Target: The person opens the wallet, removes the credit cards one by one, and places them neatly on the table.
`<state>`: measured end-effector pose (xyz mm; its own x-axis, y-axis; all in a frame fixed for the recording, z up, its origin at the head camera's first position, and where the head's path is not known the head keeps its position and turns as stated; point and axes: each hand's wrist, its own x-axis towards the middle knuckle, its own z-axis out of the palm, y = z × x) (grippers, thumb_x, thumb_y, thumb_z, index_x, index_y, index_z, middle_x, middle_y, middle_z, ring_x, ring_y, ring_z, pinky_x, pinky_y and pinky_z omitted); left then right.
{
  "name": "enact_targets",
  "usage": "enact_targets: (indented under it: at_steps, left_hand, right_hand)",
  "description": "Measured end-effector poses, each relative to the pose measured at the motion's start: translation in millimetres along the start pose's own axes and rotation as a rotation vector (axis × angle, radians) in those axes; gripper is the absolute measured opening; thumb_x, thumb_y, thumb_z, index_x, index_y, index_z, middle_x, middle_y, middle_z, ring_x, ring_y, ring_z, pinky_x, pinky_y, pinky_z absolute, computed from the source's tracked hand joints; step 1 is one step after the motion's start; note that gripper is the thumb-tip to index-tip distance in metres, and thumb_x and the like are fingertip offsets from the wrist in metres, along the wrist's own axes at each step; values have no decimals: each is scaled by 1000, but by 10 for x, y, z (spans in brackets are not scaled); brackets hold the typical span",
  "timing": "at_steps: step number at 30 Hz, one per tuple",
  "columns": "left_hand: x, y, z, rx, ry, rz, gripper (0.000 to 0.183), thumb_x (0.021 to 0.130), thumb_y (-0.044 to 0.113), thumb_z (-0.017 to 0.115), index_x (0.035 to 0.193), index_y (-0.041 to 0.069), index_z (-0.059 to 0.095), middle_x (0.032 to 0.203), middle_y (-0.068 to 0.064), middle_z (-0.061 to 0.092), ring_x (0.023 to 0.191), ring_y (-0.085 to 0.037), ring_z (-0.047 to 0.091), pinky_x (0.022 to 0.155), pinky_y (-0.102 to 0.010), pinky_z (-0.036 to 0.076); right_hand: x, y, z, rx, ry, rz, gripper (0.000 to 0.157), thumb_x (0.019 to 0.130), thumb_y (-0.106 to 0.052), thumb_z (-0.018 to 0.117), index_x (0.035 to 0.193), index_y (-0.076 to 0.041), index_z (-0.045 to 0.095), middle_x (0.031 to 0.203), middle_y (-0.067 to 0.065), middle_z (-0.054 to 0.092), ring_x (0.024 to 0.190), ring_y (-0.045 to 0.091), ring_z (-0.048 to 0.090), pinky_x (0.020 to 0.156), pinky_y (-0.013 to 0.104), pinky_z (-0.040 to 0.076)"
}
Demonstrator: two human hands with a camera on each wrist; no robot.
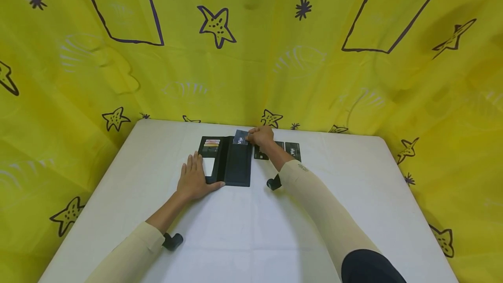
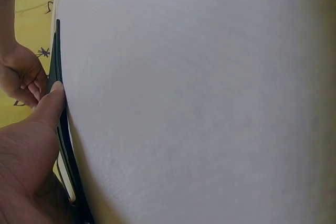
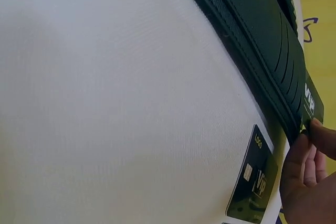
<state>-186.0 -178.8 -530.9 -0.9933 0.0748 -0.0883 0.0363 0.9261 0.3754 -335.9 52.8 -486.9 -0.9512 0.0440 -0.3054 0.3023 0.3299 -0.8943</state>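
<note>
A dark wallet [image 1: 238,169] lies unfolded on the white table, its left half holding several cards [image 1: 211,144] in slots and a white panel [image 1: 209,166]. My left hand [image 1: 192,180] rests on that half with fingers spread, the thumb along the bottom edge by the fold. At the top of the right half, my right hand [image 1: 262,136] pinches a dark VIP card [image 1: 240,137] by its right side. In the right wrist view, this VIP card [image 3: 313,98] stands partly out past the row of slits in the wallet [image 3: 252,19], its lower part hidden.
More dark VIP cards lie right of the wallet, one [image 1: 292,151] in plain sight and another [image 1: 260,153] partly under my right forearm. A black wrist device [image 1: 274,182] hangs below the right wrist, another [image 1: 173,241] by the left. A yellow patterned curtain [image 1: 251,64] surrounds the table.
</note>
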Motion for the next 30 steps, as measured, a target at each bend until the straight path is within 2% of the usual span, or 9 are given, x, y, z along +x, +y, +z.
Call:
enact_targets:
  at_steps: [4, 7, 13, 16, 19, 22, 25, 30]
  left_hand:
    - [0, 13, -5, -1, 7, 8, 128, 84, 61, 80, 160, -16, 12, 170, -32, 4, 157, -50, 3, 126, -62, 6]
    - [-1, 17, -8, 4, 8, 10, 128, 84, 62, 80, 160, -16, 12, 170, -32, 4, 157, -50, 3, 126, -61, 7]
    - [-4, 2, -1, 8, -2, 5, 129, 84, 62, 80, 160, -16, 11, 170, -33, 3, 157, -50, 3, 126, -61, 6]
    - [-3, -9, 2, 5, -4, 5, 130, 84, 62, 80, 160, -16, 11, 170, -33, 3, 157, -50, 2, 126, -61, 6]
    - [1, -18, 3, 4, 2, 10, 129, 84, 63, 80, 160, -16, 11, 170, -33, 3, 157, -50, 2, 126, -62, 6]
    - [2, -22, 6, 6, 7, 14, 129, 84, 63, 79, 160, -16, 11, 170, -33, 3, 157, -50, 2, 126, -62, 7]
    - [0, -24, 8, 5, 13, 15, 128, 84, 62, 80, 160, -16, 12, 170, -33, 4, 157, -51, 3, 126, -62, 7]
    - [-2, -21, 10, 6, 12, 13, 128, 84, 63, 80, 160, -16, 13, 170, -33, 5, 157, -50, 3, 126, -62, 7]
  right_hand:
    - [27, 7, -9, 54, 60, 2, 24, 91, -4, 82, 114, 1, 77, 114, 16, 73, 88, 23, 67, 88, 41, 58]
    - [42, 2, -41, 140, 82, -1, 24, 92, -2, 81, 115, 3, 76, 113, 17, 72, 86, 24, 68, 93, 45, 58]
    - [17, -5, -149, 255, 25, 7, 30, 97, -4, 76, 126, 3, 72, 127, 19, 71, 107, 31, 74, 107, 45, 51]
    - [-1, -19, -196, 298, -7, 20, 32, 98, -4, 75, 128, 4, 70, 129, 20, 71, 106, 28, 75, 110, 47, 49]
    - [-9, -32, -236, 339, -32, 35, 34, 98, -5, 76, 130, 5, 69, 131, 20, 69, 96, 21, 77, 112, 51, 46]
    - [-6, -30, -261, 399, -47, 47, 35, 97, -2, 76, 130, 7, 68, 134, 19, 67, 83, 13, 75, 109, 48, 49]
    - [1, -23, -274, 455, -49, 52, 35, 95, 2, 76, 128, 9, 68, 132, 20, 67, 77, 11, 72, 99, 37, 57]
    - [2, 6, -309, 453, -39, 74, 34, 94, 0, 79, 126, 7, 71, 120, 18, 73, 83, 15, 74, 89, 31, 61]
